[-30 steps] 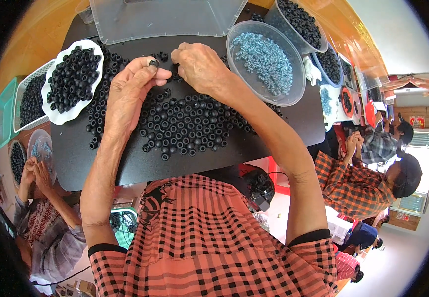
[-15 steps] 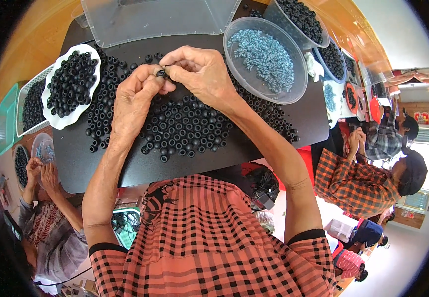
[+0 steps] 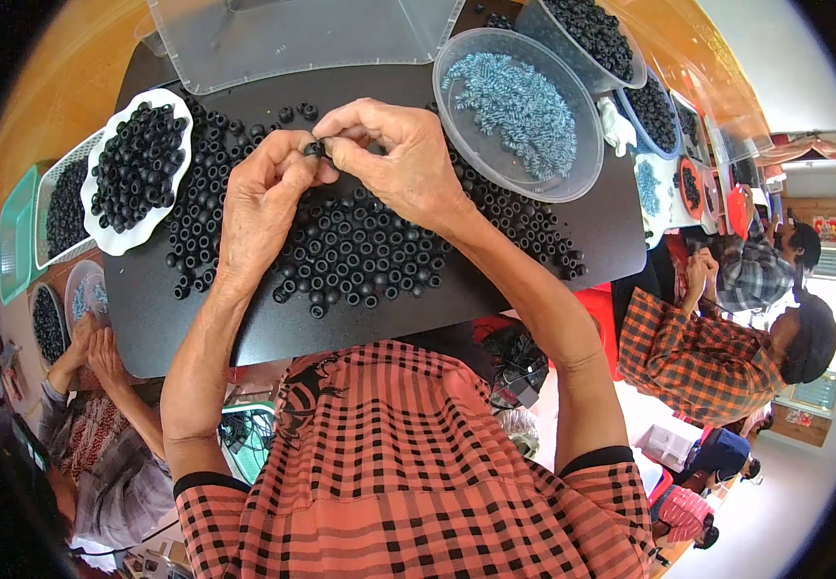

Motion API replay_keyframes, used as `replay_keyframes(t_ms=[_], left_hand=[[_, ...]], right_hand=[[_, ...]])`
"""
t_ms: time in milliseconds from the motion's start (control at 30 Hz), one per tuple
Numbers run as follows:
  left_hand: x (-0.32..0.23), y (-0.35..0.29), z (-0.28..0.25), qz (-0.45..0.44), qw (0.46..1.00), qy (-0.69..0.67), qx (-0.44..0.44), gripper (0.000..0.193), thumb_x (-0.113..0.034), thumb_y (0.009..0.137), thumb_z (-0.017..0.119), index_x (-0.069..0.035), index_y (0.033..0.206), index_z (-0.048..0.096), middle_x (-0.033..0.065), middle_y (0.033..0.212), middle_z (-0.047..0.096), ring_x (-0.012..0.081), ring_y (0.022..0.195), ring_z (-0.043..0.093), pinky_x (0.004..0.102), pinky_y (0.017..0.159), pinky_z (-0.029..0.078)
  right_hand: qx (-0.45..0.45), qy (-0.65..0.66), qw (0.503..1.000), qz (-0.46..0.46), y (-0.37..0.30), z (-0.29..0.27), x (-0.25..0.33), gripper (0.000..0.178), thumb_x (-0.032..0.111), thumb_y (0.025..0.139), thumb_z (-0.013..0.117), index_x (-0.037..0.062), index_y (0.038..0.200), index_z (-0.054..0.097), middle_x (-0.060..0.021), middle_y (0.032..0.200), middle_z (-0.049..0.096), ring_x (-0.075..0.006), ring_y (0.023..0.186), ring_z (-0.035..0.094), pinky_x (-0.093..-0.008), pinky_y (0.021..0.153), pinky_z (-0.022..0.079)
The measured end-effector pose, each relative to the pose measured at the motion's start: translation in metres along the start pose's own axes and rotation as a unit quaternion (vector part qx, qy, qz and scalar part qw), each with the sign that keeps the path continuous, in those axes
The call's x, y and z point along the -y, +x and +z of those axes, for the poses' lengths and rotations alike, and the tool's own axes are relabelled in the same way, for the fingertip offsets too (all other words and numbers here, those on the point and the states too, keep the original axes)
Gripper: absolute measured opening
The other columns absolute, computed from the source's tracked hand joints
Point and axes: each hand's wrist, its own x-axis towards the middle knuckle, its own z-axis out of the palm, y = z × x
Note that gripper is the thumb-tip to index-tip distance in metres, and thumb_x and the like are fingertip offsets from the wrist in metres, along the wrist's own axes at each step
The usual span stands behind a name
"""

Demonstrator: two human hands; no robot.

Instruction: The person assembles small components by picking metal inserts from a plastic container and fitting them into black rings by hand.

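My left hand (image 3: pixel 261 198) pinches a small black bead-like plastic piece (image 3: pixel 314 150) between thumb and forefinger, above the dark table. The thumb and forefinger of my right hand (image 3: pixel 403 164) are pressed together at that piece's right side; whether they grip a part of it or something tiny, I cannot make out. Loose black hollow pieces (image 3: pixel 360 246) of the same kind spread under my wrists, many with their round openings up. To the right of my right hand stands a clear round tub (image 3: pixel 587 159) with small pale-blue coils (image 3: pixel 514 111) that look like springs.
A white scalloped plate (image 3: pixel 109 236) heaped with black pieces stands at the left, beside a white basket (image 3: pixel 43 217) and a green one (image 3: pixel 17 241). A large clear bin (image 3: pixel 312 53) sits at the back. Co-workers sit to the left and right; one wears an orange checked shirt (image 3: pixel 683 352).
The black piece has turned in my left fingers, its opening no longer facing up toward me. My right fingers have shifted slightly against it. The left co-worker's hands have moved a little.
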Motion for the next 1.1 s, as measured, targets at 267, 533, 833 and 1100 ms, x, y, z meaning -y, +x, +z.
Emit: replay_keyframes(t_ms=[267, 533, 833, 1100], left_hand=[[0.002, 0.002, -0.005, 0.004, 1.000, -0.013, 0.027, 0.014, -0.009, 0.092, 0.051, -0.001, 0.099, 0.060, 0.0003, 0.082, 0.061, 0.0070, 0.078, 0.058, 0.0234, 0.076, 0.048], [0.002, 0.001, -0.004, -0.024, 0.998, -0.031, 0.043, 0.015, -0.010, 0.093, 0.051, -0.001, 0.099, 0.061, 0.0022, 0.084, 0.064, 0.0082, 0.079, 0.058, 0.0229, 0.078, 0.047], [-0.002, 0.002, -0.004, -0.061, 0.993, -0.083, 0.062, 0.017, -0.013, 0.094, 0.051, -0.001, 0.099, 0.061, 0.0027, 0.082, 0.064, 0.0084, 0.079, 0.059, 0.0231, 0.077, 0.046], [-0.001, 0.000, -0.004, -0.034, 0.997, -0.012, 0.064, 0.016, -0.012, 0.093, 0.051, 0.000, 0.100, 0.060, 0.0026, 0.081, 0.064, 0.0082, 0.079, 0.059, 0.0231, 0.077, 0.046]], right_hand=[[-0.018, 0.014, 0.999, -0.033, -0.002, 0.005, 0.003, 0.014, 0.001, 0.082, 0.060, 0.0007, 0.094, 0.067, -0.0045, 0.084, 0.066, -0.0084, 0.070, 0.062, -0.0222, 0.066, 0.051], [-0.012, 0.002, 1.000, -0.008, -0.002, 0.005, -0.001, 0.015, -0.001, 0.082, 0.060, -0.0019, 0.096, 0.066, -0.0070, 0.088, 0.064, -0.0083, 0.071, 0.061, -0.0220, 0.066, 0.050], [-0.014, 0.089, 0.996, -0.027, -0.004, 0.007, -0.015, 0.015, -0.004, 0.083, 0.059, -0.0038, 0.097, 0.065, -0.0060, 0.091, 0.062, -0.0068, 0.075, 0.059, -0.0201, 0.065, 0.049], [-0.011, 0.087, 0.995, -0.036, -0.008, 0.006, -0.017, 0.016, -0.004, 0.083, 0.058, -0.0019, 0.096, 0.066, -0.0054, 0.092, 0.062, -0.0081, 0.077, 0.059, -0.0214, 0.065, 0.050]])
